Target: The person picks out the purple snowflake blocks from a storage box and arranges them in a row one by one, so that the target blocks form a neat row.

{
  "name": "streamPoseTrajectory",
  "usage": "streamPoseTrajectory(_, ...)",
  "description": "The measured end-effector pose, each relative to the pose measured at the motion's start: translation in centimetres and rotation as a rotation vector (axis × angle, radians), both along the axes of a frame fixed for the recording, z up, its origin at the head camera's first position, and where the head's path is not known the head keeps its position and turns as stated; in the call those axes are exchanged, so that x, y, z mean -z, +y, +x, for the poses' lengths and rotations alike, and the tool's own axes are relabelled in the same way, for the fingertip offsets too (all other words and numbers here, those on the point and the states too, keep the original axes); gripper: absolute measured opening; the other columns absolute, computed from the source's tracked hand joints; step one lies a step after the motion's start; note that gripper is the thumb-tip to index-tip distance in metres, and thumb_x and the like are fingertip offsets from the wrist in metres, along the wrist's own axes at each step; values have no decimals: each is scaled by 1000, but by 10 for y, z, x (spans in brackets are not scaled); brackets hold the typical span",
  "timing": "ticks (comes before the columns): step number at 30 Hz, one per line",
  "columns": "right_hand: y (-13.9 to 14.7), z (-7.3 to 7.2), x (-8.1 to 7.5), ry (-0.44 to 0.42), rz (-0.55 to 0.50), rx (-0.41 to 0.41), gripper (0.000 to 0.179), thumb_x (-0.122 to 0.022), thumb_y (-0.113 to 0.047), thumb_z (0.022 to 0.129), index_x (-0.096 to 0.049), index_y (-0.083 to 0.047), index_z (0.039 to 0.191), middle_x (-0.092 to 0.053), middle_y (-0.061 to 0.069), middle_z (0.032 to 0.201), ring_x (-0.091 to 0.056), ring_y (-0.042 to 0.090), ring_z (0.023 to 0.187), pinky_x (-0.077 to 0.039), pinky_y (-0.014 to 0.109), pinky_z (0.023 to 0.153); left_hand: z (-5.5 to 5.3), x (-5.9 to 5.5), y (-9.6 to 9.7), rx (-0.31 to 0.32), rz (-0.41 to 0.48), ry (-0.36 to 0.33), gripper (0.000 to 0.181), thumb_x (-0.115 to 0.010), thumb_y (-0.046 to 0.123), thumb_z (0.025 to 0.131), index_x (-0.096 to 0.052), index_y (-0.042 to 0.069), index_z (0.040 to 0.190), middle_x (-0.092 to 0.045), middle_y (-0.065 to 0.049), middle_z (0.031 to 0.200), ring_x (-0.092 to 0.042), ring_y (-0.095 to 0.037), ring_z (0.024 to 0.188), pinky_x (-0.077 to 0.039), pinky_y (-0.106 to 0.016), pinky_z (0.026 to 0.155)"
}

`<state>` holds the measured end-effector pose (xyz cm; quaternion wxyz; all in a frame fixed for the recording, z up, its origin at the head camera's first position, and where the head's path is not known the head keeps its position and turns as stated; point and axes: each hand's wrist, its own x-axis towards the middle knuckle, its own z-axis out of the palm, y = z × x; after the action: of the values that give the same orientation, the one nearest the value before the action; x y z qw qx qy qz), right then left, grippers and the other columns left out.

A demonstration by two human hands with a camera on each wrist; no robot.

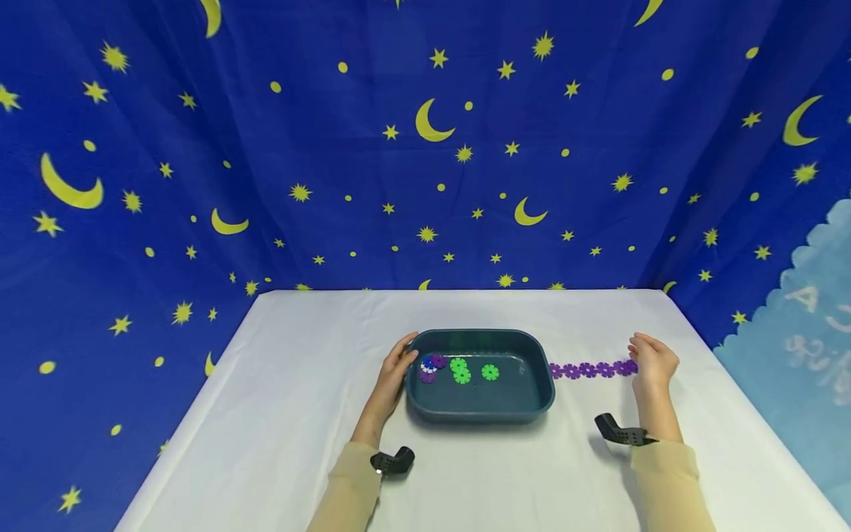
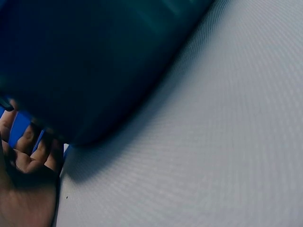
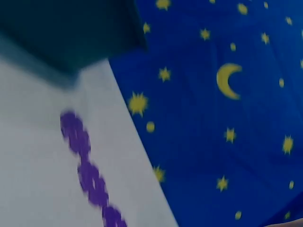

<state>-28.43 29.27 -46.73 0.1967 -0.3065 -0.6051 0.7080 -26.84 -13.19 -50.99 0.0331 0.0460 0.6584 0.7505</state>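
My left hand [image 1: 392, 377] grips the left end of a dark teal plastic tub [image 1: 479, 415], thumb at the rim; in the left wrist view its fingers [image 2: 28, 139] lie against the outer wall. Inside the tub are several loose snowflake-shaped building discs: green discs [image 1: 462, 375], purple ones [image 1: 428, 377], plus a white and a blue one. From the tub's right side a chain of linked purple snowflake discs [image 1: 587, 370] runs along the table. Its right end is pinched by my right hand [image 1: 654, 363], whose fingertips partly hide the last disc. The right wrist view shows the chain's other end.
A white cloth covers the table [image 1: 319, 347]. Behind it and at the sides hangs a blue curtain [image 1: 372, 170] with yellow moons and stars. A light blue panel [image 1: 814, 347] is at the right. Black wrist cameras [image 1: 394, 461] stick out from both wrists.
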Motion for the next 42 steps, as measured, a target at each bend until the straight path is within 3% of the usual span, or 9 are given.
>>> streamPoseTrajectory(5,-17,5,-15,66,-98,-92,36,-54,1,90,-63,-22,63,-60,-13,65,-59,-2,59,-49,11,59,-1,1,4,2,-18,-15,45,-49,15,98,-43,9,142,-43,-13,141,-38,-15,120,-32,-31,100)
streamPoseTrajectory(9,-35,8,-19,93,-87,-168,38,-53,-1,93,-63,-24,64,-62,-13,66,-61,-1,61,-50,11,61,0,3,5,10,-7,-21,45,-49,15,98,-43,9,142,-40,-13,146,-37,-17,125,-30,-35,106)
streamPoseTrajectory(16,-80,6,-21,127,-71,-322,18,-50,-8,97,-63,-12,85,-66,-11,66,-64,1,64,-52,13,67,0,4,3,15,1,-8,45,-49,14,98,-42,8,143,-36,-15,150,-30,-26,135,-23,-47,113)
streamPoseTrajectory(20,-105,3,-22,148,-23,-417,11,-50,-8,97,-60,-6,95,-66,-12,67,-64,1,66,-53,14,70,0,4,2,12,-7,-9,45,-49,16,99,-43,9,143,-38,-14,146,-33,-23,128,-26,-42,108)
streamPoseTrajectory(25,-133,-1,-20,131,31,-490,9,-53,-6,94,-61,-3,96,-66,-12,68,-64,3,66,-53,18,69,0,4,2,18,-16,-2,45,-47,15,99,-42,9,143,-41,-15,144,-39,-16,120,-32,-31,101)
streamPoseTrajectory(32,-162,-6,-16,80,43,-576,24,-53,-5,94,-58,10,112,-65,-10,71,-64,3,68,-53,18,68,0,4,0,13,-35,5,45,-47,14,99,-41,8,144,-44,-16,142,-43,-17,120,-35,-26,96)
streamPoseTrajectory(42,-189,-17,-17,75,-53,-715,34,-48,-3,96,-51,18,123,-68,-8,70,-65,2,66,-55,19,71,-1,0,-1,5,-30,-5,45,-47,15,99,-41,9,144,-47,-14,133,-43,-12,109,-36,-27,94)
